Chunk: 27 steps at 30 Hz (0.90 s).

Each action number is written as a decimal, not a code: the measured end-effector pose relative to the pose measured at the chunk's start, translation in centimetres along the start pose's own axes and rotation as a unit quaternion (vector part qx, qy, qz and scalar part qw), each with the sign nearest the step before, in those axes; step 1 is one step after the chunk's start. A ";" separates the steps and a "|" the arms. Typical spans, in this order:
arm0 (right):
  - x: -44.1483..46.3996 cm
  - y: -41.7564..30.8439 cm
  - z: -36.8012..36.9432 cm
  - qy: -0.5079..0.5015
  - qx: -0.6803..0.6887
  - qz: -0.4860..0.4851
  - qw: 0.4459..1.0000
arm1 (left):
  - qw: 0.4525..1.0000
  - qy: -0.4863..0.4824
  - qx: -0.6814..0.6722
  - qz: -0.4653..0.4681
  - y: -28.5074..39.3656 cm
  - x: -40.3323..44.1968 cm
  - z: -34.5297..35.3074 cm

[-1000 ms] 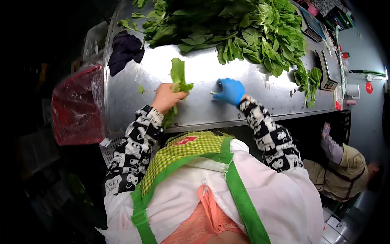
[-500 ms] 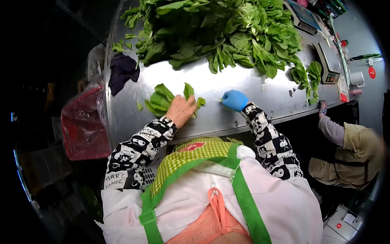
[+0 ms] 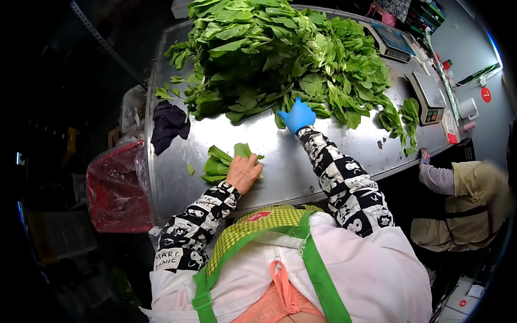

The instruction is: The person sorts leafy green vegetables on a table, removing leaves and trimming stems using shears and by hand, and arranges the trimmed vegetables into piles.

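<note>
My bare left hand (image 3: 244,173) is closed around a small bunch of leafy greens (image 3: 216,163) low over the metal table (image 3: 215,132). Leaves stick out to its left and above the knuckles. My right hand (image 3: 299,116), in a blue glove, is at the front edge of a large pile of leafy greens (image 3: 242,40). Its thumb and a finger are spread apart against the leaves, and no leaf shows in its grasp.
A dark crumpled cloth (image 3: 169,125) lies at the table's left, above a red plastic-lined bin (image 3: 116,188). Scales (image 3: 428,97) and a few loose greens (image 3: 410,121) are on the right. A co-worker (image 3: 463,199) is at the right edge.
My gloved right hand has moved forward from the bare table to the pile, and its fingers have spread. My left hand still holds its bunch. The view has shifted.
</note>
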State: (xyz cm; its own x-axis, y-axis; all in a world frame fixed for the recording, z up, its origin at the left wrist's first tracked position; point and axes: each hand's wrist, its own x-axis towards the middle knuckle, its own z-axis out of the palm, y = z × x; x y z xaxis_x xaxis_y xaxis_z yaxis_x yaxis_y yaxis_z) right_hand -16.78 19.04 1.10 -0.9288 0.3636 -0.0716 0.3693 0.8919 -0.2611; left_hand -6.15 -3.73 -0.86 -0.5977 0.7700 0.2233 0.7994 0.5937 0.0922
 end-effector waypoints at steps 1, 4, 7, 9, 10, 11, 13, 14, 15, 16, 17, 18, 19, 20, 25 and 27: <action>0.0 0.2 1.3 0.020 -0.013 -0.010 1.000 | 1.000 0.000 0.002 -0.001 0.3 0.1 -0.5; 0.2 0.5 2.5 -0.032 0.111 0.022 0.993 | 0.995 0.049 0.051 -0.073 2.3 0.6 -1.9; -1.7 1.4 4.2 -0.093 0.281 0.043 0.954 | 0.995 -0.003 0.072 -0.076 3.8 0.0 -1.6; -5.0 1.9 4.0 -0.111 0.292 -0.023 0.950 | 0.994 -0.033 0.076 -0.069 3.7 -1.0 0.3; -6.7 2.3 4.2 -0.146 0.313 -0.027 0.938 | 0.996 -0.009 0.064 -0.065 3.7 -1.3 1.0; -8.0 2.6 4.4 -0.181 0.334 -0.029 0.925 | 0.997 0.014 0.052 -0.060 3.6 -1.7 1.3; -8.6 3.3 2.8 -0.235 0.270 -0.031 0.933 | 0.995 -0.055 0.040 -0.076 3.8 -1.6 -0.4; -7.9 4.3 2.5 -0.234 0.267 -0.034 0.934 | 0.995 -0.060 0.005 -0.084 4.0 -1.6 -1.7; -7.1 5.0 2.2 -0.232 0.264 -0.036 0.935 | 0.993 -0.066 -0.029 -0.092 4.1 -1.7 -2.5; -6.0 5.7 2.5 -0.173 0.264 -0.045 0.948 | 0.993 -0.074 -0.016 -0.090 4.0 -2.0 -2.1; -4.8 6.2 2.9 -0.113 0.261 -0.053 0.957 | 0.993 -0.077 -0.018 -0.089 3.9 -2.4 -1.9; -4.1 6.3 2.9 -0.071 0.251 -0.081 0.962 | 0.992 -0.080 -0.011 -0.097 4.1 -2.6 -2.2; -3.6 6.2 3.0 -0.029 0.242 -0.111 0.964 | 0.991 -0.081 -0.001 -0.105 4.3 -2.8 -2.3; -3.0 6.0 3.6 -0.006 0.217 -0.177 0.960 | 0.989 -0.085 -0.015 -0.118 4.3 -3.0 -2.1; -2.0 3.1 5.3 0.028 0.038 -0.419 0.907 | 0.987 -0.089 -0.032 -0.129 4.3 -2.8 -2.9; -1.3 2.8 5.5 -0.018 0.018 -0.383 0.923 | 0.987 -0.084 -0.041 -0.130 4.3 -2.6 -3.9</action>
State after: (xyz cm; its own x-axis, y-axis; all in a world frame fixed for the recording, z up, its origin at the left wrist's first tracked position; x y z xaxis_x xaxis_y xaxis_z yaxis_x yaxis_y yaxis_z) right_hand -14.72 19.54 -4.86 -0.9177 -0.3801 0.1155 -0.3973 0.8739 -0.2801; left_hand -0.95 -4.06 2.73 -0.7793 0.6264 0.0178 0.6161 0.7607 0.2042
